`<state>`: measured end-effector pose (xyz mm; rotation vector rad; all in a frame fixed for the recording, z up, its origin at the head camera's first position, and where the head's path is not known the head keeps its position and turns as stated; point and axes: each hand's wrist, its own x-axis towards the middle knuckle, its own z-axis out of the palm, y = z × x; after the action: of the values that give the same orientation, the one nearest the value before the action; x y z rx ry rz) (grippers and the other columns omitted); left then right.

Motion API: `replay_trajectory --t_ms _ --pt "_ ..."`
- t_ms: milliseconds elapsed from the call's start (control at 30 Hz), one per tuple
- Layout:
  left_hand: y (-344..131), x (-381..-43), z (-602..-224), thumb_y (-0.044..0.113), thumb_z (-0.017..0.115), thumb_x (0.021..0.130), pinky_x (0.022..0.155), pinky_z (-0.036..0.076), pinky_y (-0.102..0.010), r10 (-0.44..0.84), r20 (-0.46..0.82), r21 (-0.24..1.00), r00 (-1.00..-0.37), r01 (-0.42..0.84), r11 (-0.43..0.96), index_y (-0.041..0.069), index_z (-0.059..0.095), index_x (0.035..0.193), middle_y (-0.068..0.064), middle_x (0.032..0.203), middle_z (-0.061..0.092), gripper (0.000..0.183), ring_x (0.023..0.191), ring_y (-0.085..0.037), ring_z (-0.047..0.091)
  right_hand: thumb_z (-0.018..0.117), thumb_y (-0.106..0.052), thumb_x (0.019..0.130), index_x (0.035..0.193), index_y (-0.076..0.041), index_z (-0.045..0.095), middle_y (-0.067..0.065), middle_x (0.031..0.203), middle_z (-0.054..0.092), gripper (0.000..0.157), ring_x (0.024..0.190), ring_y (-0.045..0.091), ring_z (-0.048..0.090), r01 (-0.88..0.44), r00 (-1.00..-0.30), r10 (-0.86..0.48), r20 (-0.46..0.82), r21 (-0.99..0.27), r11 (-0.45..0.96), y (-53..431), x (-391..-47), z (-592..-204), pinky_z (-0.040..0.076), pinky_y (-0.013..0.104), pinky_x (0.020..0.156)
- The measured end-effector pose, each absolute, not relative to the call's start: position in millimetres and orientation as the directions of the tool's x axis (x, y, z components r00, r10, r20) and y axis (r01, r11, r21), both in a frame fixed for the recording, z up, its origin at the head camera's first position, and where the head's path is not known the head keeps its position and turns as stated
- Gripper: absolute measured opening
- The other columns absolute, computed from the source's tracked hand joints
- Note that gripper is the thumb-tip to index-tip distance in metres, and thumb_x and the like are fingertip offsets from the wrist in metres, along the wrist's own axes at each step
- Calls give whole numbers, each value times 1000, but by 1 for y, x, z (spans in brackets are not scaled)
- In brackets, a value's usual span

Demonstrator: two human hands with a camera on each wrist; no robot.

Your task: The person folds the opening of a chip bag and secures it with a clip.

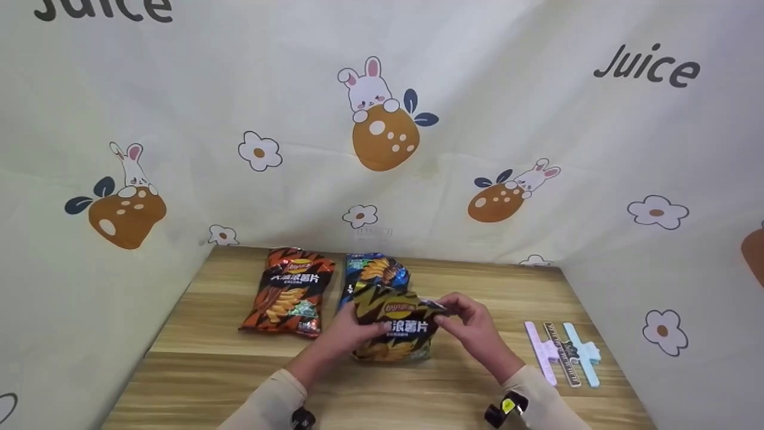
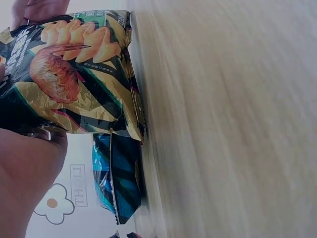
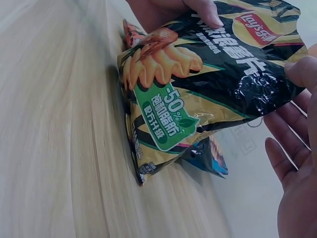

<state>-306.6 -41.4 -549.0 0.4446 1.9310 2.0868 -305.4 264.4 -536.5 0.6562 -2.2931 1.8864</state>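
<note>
A pale printed cloth (image 1: pixel 286 71) fills the backdrop, and below it spreads the wood-grain tabletop (image 1: pixel 209 382). Now the bags: the orange-red bag (image 1: pixel 292 292) lies on the left, no hand on it, and here's the gold-and-black bag (image 1: pixel 412 343), front and centre, tilted up between two hands, partly covering the blue bag (image 1: pixel 376 272) behind. Whether its lower edge meets the wood, one can't tell. The left hand (image 1: pixel 343 331) is clamped on its left side, thumb across the front; the right hand (image 1: pixel 474 325) pinches the upper right corner, thumb in front, fingers behind. The handling looks midway: one bag is up and gripped at both sides, but whether its top is open can't be made out. Over on the right, side by side and well apart from every bag, lie the pink clip (image 1: pixel 540 353), the dark clip (image 1: pixel 562 355) and the pale-blue clip (image 1: pixel 581 355), none of them fastened to a bag.
</note>
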Motion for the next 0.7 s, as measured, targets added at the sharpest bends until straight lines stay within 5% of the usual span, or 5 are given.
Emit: replay_trajectory --t_ms 700 --pt "-44 -309 -547 23 88 96 109 58 -46 391 89 995 -916 65 -72 0 60 147 -16 134 73 63 124 -34 71 79 -2 100 99 1 77 11 97 79 4 90 18 74 -498 -847 -293 444 -854 147 262 -308 -537 60 33 91"
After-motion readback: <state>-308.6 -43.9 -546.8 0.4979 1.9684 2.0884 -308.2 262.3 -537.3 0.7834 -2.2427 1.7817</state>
